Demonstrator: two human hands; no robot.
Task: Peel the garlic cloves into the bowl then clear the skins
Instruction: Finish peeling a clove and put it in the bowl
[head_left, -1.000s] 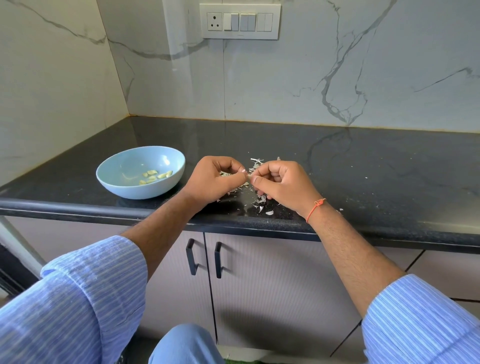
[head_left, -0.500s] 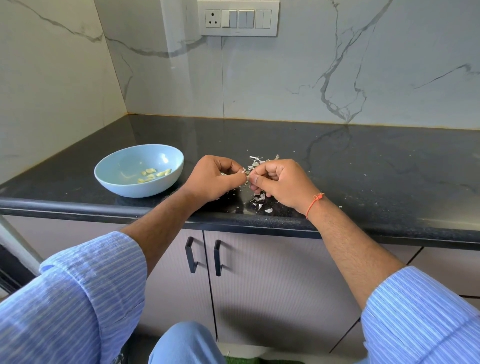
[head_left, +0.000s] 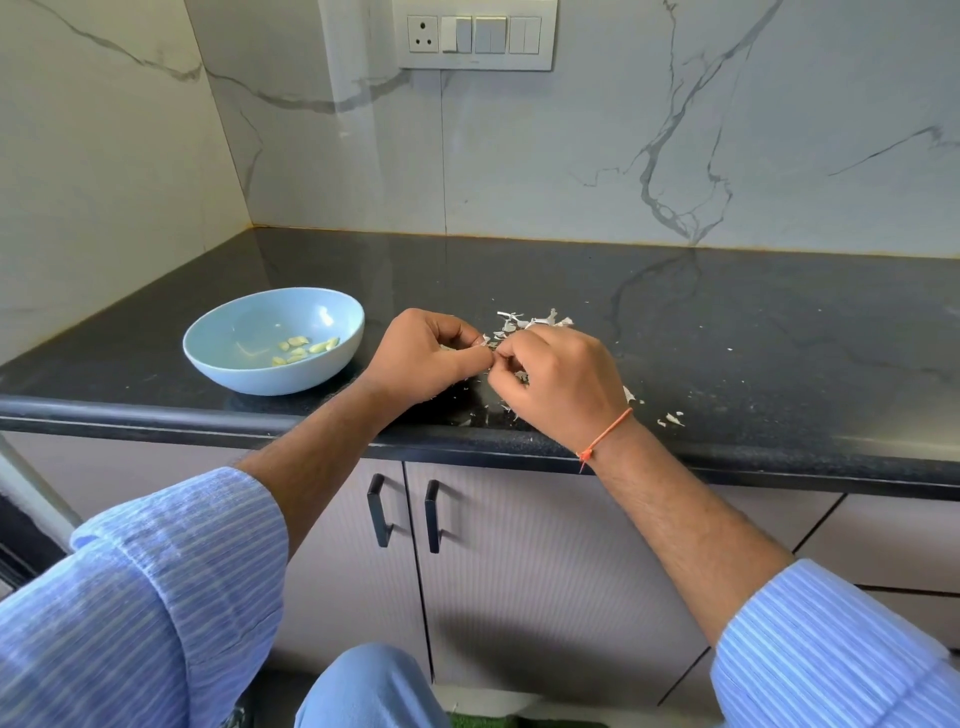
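While both curled hands meet fingertip to fingertip, the left hand (head_left: 426, 356) and right hand (head_left: 558, 382) pinch something small and hidden. Papery white garlic skins (head_left: 530, 323) litter the glossy black worktop (head_left: 727, 332); pale peeled cloves (head_left: 304, 349) lie in the smooth blue bowl (head_left: 223, 358).

Both hands (head_left: 493, 358) pinch garlic beside bowl (head_left: 228, 364).
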